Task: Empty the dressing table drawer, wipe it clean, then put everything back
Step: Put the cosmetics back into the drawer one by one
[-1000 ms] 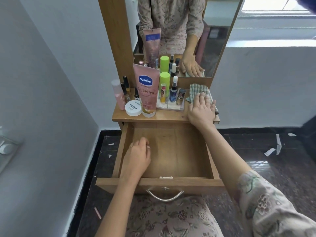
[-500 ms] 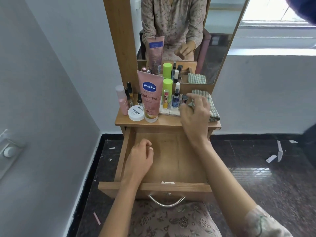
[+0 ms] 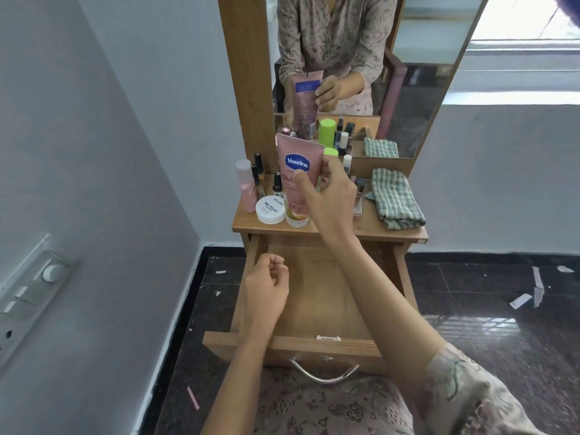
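Pink tube [image 3: 296, 171] gripped by right hand [image 3: 329, 196] | left hand [image 3: 266, 293] curled over drawer [image 3: 314, 343]

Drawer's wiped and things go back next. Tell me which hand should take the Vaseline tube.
Right. The right hand is already at the Vaseline tube on the tabletop, fingers curled around its side. The left hand hangs loosely curled over the empty drawer, lower and farther from the tube.

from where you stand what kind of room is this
Probably a bedroom or dressing corner at home: a small wooden dressing table with a tall mirror, cosmetics such as a Vaseline tube on top, and an open drawer.
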`<action>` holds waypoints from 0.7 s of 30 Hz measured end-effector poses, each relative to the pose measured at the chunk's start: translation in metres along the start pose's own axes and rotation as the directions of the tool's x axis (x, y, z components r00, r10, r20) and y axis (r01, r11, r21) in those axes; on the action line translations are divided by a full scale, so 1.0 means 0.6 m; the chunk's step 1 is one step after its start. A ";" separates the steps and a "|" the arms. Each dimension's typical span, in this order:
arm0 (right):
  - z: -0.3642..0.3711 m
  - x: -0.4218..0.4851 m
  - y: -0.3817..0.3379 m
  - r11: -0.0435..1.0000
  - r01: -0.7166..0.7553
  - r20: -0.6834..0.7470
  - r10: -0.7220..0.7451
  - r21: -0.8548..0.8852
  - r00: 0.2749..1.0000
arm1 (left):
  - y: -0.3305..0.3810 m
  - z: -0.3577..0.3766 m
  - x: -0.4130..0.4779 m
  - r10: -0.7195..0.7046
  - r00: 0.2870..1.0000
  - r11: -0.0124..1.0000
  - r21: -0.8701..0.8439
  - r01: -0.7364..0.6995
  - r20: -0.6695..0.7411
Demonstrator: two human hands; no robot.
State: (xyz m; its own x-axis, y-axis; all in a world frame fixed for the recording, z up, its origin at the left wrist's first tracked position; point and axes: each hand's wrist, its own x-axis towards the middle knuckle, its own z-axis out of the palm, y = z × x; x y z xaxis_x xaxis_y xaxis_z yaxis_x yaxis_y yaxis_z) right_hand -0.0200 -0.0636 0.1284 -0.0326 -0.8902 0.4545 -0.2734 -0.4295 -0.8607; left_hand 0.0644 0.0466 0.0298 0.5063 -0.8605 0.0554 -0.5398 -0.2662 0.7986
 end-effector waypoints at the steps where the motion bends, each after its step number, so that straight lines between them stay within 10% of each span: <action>1: 0.002 0.003 -0.002 1.000 -0.007 -0.011 0.007 -0.001 1.000 | -0.001 0.001 0.001 -0.010 1.000 1.000 -0.016 0.010 -0.008; 12: -0.083 -0.073 -0.025 0.989 -0.071 -0.005 0.072 0.132 0.997 | -0.028 -0.033 0.021 -0.054 0.986 0.979 -0.202 0.022 -0.155; 21: -0.049 -0.162 0.069 0.827 -0.561 0.256 0.534 0.042 0.806 | -0.043 -0.058 0.028 -0.126 0.975 0.976 -0.199 0.089 -0.185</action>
State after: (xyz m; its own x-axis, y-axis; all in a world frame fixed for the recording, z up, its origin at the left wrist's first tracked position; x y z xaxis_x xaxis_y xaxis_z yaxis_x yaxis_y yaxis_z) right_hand -0.0563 0.0097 0.0550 0.0736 -0.9856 -0.1520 -0.1669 0.1381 -0.9763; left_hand 0.1104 0.0540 0.0308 0.6862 -0.7246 0.0642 -0.3484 -0.2499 0.9034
